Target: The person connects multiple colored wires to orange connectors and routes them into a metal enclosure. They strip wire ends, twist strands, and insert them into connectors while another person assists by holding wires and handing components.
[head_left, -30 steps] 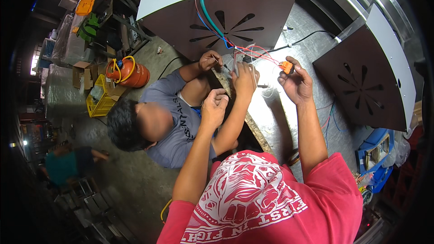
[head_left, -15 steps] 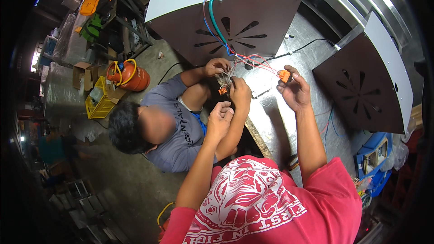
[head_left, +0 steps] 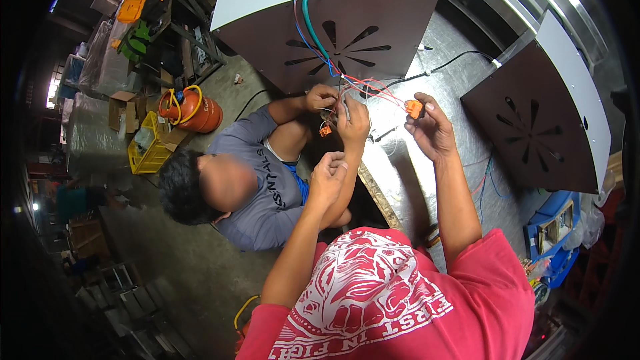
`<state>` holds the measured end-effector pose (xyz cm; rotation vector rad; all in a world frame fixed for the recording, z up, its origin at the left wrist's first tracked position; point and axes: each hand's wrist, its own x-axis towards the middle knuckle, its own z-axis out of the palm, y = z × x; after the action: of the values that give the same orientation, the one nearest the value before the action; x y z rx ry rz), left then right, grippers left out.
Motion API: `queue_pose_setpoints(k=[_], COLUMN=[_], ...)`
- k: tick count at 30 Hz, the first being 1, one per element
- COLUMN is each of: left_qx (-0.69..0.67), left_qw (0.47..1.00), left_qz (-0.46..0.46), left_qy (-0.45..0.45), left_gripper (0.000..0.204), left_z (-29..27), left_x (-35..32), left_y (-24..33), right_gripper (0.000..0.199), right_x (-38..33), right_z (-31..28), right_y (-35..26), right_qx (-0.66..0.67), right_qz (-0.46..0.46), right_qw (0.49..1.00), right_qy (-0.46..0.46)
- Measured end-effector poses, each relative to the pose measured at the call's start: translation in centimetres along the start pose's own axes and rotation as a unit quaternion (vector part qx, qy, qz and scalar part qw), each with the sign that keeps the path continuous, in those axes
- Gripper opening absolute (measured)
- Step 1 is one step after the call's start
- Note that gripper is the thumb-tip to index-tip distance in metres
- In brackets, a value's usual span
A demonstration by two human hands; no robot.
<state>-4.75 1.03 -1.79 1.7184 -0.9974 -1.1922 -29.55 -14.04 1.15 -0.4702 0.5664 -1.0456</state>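
My right hand (head_left: 433, 132) pinches a small orange block with a black side (head_left: 414, 109) between thumb and fingers. Thin red wires (head_left: 381, 88) run from that block leftward to a bundle with a blue wire and a green cable (head_left: 311, 23), which comes out of a large white-and-brown metal cabinet (head_left: 333, 73). My left hand (head_left: 329, 177) is closed, its fingertips together beside a co-worker's forearm; whatever they may hold is too small to make out. The co-worker's hands (head_left: 353, 122) are at the wires, close to a second orange block (head_left: 325, 131) hanging on wires.
The cabinet stands on a shiny metal tabletop (head_left: 440, 200). A second brown-and-white cabinet (head_left: 533, 113) stands at right, above a blue case (head_left: 552, 233). The co-worker (head_left: 260, 187) crouches at left. Behind are an orange gas cylinder (head_left: 199, 112) and a yellow crate (head_left: 148, 153).
The co-worker's hands have shifted a little at the wires, and the hanging orange block has moved slightly left. My hands keep nearly the same place and grip.
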Motion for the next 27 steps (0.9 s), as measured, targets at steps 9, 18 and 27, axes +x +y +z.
queue_pose_setpoints(k=[9, 18, 27], left_qx=[0.04, -0.018, 0.03], left_qw=[0.999, 0.996, 0.987], left_qz=[-0.009, -0.072, -0.157], left_qy=[-0.011, -0.053, 0.005], left_gripper=[0.032, 0.031, 0.03], left_z=[-0.4, -2.9, -5.9], left_x=[-3.1, -11.6, -17.4], left_y=[-0.9, -3.5, -10.3], right_gripper=[0.041, 0.036, 0.038], right_x=[0.2, 0.6, 0.7], right_z=[0.0, 0.1, 0.1], right_y=[0.1, -0.5, 0.0], right_qx=[-0.014, -0.006, 0.011], right_qz=[-0.001, -0.004, 0.013], right_qw=[1.0, 1.0, 0.999], right_qy=[0.005, 0.005, -0.03])
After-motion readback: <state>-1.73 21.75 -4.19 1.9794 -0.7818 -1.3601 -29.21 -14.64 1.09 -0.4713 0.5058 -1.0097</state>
